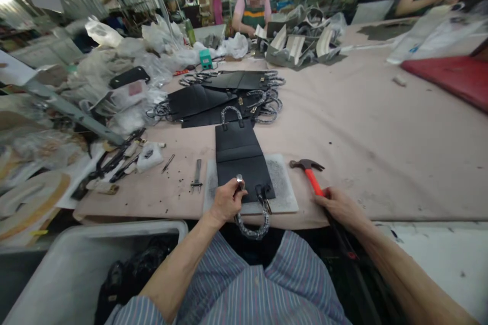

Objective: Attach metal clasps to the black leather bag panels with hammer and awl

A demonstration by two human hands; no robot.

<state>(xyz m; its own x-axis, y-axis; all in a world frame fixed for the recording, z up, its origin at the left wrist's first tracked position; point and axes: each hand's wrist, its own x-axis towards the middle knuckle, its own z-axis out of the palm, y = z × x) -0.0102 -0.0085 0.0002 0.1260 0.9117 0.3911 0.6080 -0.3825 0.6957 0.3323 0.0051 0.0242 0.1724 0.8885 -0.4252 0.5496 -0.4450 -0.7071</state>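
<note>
My left hand point(226, 200) is closed around a short metal punch point(239, 179), its shiny round top showing above the fingers. The punch's lower end is hidden by the hand. Under it lies a black bag panel point(240, 150) on a grey slab point(284, 183), with a wrapped handle point(231, 109) at the far end. A second wrapped handle point(254, 233) hangs over the table edge near me. Off to the right, my right hand point(337, 203) grips the red handle of a claw hammer point(313, 177), whose head rests on or just over the table, apart from the slab.
More black bag panels point(206, 99) with wrapped handles lie stacked beyond the slab. A small metal tool point(196, 177) is left of it. Plastic bags point(148, 45) crowd the left side. A grey bin point(87, 238) stands below the table edge. A co-worker point(251, 10) sits opposite.
</note>
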